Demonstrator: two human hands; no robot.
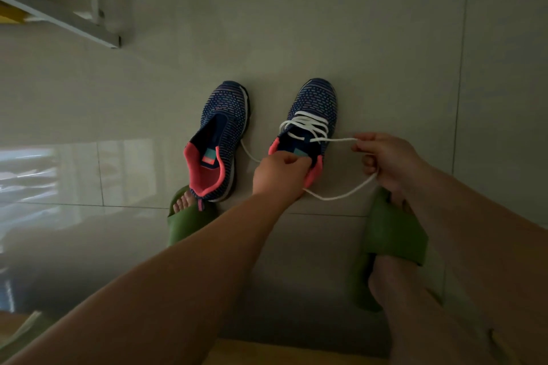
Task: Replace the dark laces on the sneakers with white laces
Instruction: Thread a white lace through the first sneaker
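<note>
Two dark blue knit sneakers with pink collars stand side by side on the tiled floor. The left sneaker [221,139] has no lace in it. The right sneaker [314,109] carries a white lace [305,124] crossed through its eyelets. My left hand [280,173] grips the right sneaker at its heel opening, with one lace end trailing from it toward the left sneaker. My right hand [385,158] pinches the other lace end, which runs taut from the top eyelet and loops down over the floor [341,195].
My feet wear green slides, one [184,225] behind the left sneaker, the other [391,234] under my right forearm. A white frame edge [59,21] crosses the upper left. Glossy tile stretches beyond the sneakers.
</note>
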